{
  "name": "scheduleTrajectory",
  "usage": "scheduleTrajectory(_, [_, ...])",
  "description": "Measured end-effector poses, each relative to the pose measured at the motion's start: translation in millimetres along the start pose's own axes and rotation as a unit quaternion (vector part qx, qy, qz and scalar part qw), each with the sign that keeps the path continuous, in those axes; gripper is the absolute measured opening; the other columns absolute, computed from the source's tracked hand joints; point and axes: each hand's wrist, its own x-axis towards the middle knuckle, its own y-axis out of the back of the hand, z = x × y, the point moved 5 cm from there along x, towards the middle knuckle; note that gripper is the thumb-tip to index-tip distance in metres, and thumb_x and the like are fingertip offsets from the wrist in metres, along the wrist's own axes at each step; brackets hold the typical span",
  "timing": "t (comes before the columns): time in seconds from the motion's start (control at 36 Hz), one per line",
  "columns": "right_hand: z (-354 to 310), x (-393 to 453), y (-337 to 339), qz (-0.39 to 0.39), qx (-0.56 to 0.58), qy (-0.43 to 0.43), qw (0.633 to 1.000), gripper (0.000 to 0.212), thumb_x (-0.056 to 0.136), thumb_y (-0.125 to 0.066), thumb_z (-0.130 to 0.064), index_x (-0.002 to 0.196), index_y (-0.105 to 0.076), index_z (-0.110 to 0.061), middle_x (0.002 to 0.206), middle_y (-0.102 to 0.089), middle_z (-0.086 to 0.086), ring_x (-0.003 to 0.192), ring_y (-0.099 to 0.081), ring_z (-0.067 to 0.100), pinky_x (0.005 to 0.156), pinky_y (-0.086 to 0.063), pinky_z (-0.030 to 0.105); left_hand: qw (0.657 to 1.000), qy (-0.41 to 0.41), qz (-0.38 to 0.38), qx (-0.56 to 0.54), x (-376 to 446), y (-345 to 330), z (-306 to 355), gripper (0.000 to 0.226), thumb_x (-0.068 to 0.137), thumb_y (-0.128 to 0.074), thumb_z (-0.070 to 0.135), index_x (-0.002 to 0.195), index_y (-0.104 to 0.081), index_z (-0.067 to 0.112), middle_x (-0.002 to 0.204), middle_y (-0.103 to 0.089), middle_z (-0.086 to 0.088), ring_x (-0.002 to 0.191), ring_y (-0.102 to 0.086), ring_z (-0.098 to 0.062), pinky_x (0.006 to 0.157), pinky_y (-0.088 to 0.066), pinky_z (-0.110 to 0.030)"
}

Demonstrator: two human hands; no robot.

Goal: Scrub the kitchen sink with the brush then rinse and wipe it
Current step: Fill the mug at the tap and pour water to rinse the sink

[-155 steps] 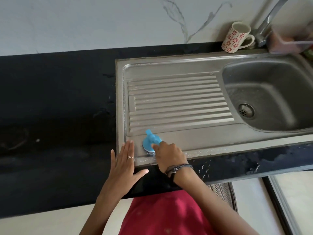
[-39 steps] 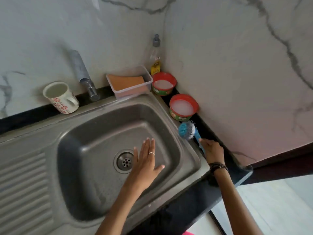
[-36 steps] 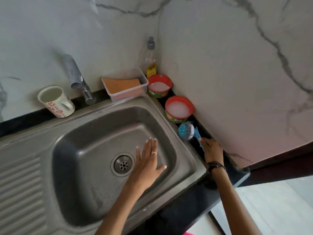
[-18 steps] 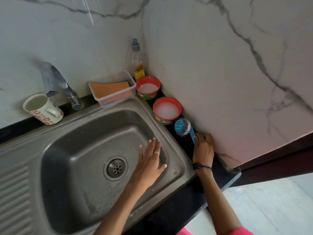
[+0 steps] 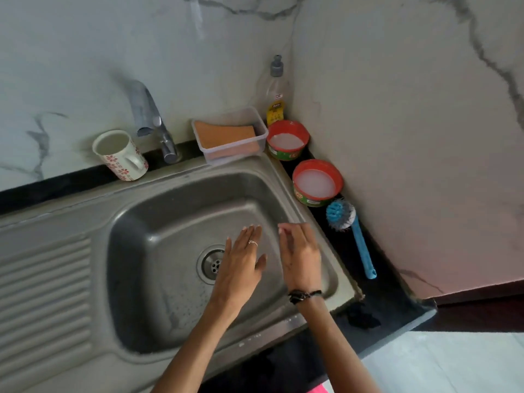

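With the blue dish brush (image 5: pixel 350 236) lying on the dark desk (image 5: pixel 397 304) beside the sink basin (image 5: pixel 158 279), and both hands, left (image 5: pixel 239 265) and right (image 5: pixel 300 256), empty and loosely open above it, we next open the tap (image 5: pixel 150 120) gently and sweep rinse water toward the drain (image 5: pixel 208 265).

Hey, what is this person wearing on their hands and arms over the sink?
The left hand has a thin silver-looking ring on one finger. The right hand carries a dark braided band at the wrist. Both forearms are bare, with no sleeves or gloves in view.
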Motion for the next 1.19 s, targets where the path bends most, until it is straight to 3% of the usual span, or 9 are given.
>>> scheduleTrajectory(0.22, [-79, 0, -104, -0.193, 0.080, 0.066, 0.976, 0.015, 0.091, -0.054, -0.014, 0.099, -0.066, -0.011, 0.096, -0.062, 0.004, 0.076, -0.063, 0.021, 0.063, -0.052, 0.033, 0.986, 0.128, 0.111, -0.006, -26, 58, -88, 0.055, 0.092, -0.055, 0.021, 0.143, -0.035, 0.015, 0.143, -0.045, -0.004, 0.129, -0.044, -0.020, 0.107, -0.037, -0.041])
scheduleTrajectory(0.39, [-143, 25, -175, -0.252, 0.111, 0.119, 0.954, 0.015, 0.092, -0.052, -0.012, 0.098, -0.065, -0.008, 0.099, -0.062, 0.007, 0.084, -0.060, 0.020, 0.070, -0.047, 0.027, 0.968, 0.197, 0.157, -0.005, -51, 102, -147, 0.054, 0.095, -0.049, 0.027, 0.145, -0.029, 0.021, 0.139, -0.049, -0.004, 0.121, -0.051, -0.021, 0.101, -0.040, -0.033])
scheduleTrajectory(0.58, [-181, 89, -247, -0.253, 0.164, -0.104, 0.948, 0.043, 0.092, -0.053, -0.033, 0.124, -0.051, -0.004, 0.128, -0.049, 0.012, 0.112, -0.050, 0.025, 0.091, -0.040, 0.030, 0.961, 0.209, 0.174, -0.038, -74, 135, -203, 0.051, 0.098, -0.042, 0.028, 0.146, -0.029, 0.020, 0.147, -0.039, -0.001, 0.130, -0.043, -0.020, 0.107, -0.032, -0.031])
scheduleTrajectory(0.69, [-194, 111, -277, -0.317, 0.103, -0.154, 0.930, 0.059, 0.096, -0.037, -0.048, 0.107, -0.062, 0.005, 0.102, -0.057, 0.011, 0.097, -0.052, 0.021, 0.080, -0.034, 0.031, 0.966, 0.195, 0.163, -0.046, -88, 141, -228, 0.053, 0.096, -0.032, 0.039, 0.146, -0.029, 0.020, 0.150, -0.032, 0.001, 0.135, -0.037, -0.019, 0.110, -0.028, -0.031])
scheduleTrajectory(0.75, [-197, 116, -286, -0.331, 0.077, -0.168, 0.926, 0.065, 0.095, -0.034, -0.051, 0.110, -0.063, 0.004, 0.112, -0.061, 0.015, 0.106, -0.055, 0.026, 0.084, -0.030, 0.030, 0.968, 0.190, 0.159, -0.051, -97, 142, -241, 0.051, 0.098, -0.040, 0.029, 0.146, -0.028, 0.021, 0.152, -0.029, 0.004, 0.136, -0.035, -0.016, 0.112, -0.028, -0.029])
scheduleTrajectory(0.81, [-196, 119, -296, -0.325, 0.083, -0.180, 0.925, 0.064, 0.091, -0.042, -0.054, 0.109, -0.063, 0.003, 0.116, -0.062, 0.016, 0.106, -0.056, 0.028, 0.079, -0.027, 0.026, 0.968, 0.183, 0.160, -0.060, -106, 145, -255, 0.050, 0.097, -0.045, 0.024, 0.145, -0.031, 0.020, 0.151, -0.030, 0.004, 0.136, -0.036, -0.014, 0.112, -0.030, -0.030])
scheduleTrajectory(0.89, [-194, 116, -308, -0.316, 0.112, -0.222, 0.915, 0.060, 0.080, -0.057, -0.059, 0.105, -0.062, -0.005, 0.109, -0.063, 0.011, 0.094, -0.057, 0.027, 0.084, -0.044, 0.032, 0.972, 0.175, 0.150, -0.055, -116, 150, -275, 0.050, 0.097, -0.044, 0.023, 0.145, -0.030, 0.019, 0.151, -0.029, 0.004, 0.138, -0.031, -0.012, 0.112, -0.022, -0.022])
scheduleTrajectory(1.03, [-194, 113, -319, -0.293, 0.194, -0.292, 0.889, 0.054, 0.070, -0.074, -0.045, 0.102, -0.061, -0.003, 0.118, -0.063, 0.015, 0.107, -0.060, 0.030, 0.093, -0.050, 0.044, 0.968, 0.189, 0.158, -0.050, -135, 159, -317, 0.051, 0.099, -0.039, 0.031, 0.147, -0.023, 0.025, 0.154, -0.021, 0.008, 0.140, -0.025, -0.008, 0.112, -0.018, -0.019])
scheduleTrajectory(1.19, [-212, 96, -304, -0.295, 0.244, -0.314, 0.869, 0.059, 0.075, -0.075, -0.025, 0.119, -0.053, 0.007, 0.119, -0.060, 0.014, 0.107, -0.059, 0.027, 0.086, -0.052, 0.036, 0.955, 0.226, 0.178, -0.077, -171, 171, -363, 0.050, 0.098, -0.041, 0.030, 0.146, -0.026, 0.024, 0.153, -0.024, 0.008, 0.140, -0.024, -0.007, 0.112, -0.019, -0.021])
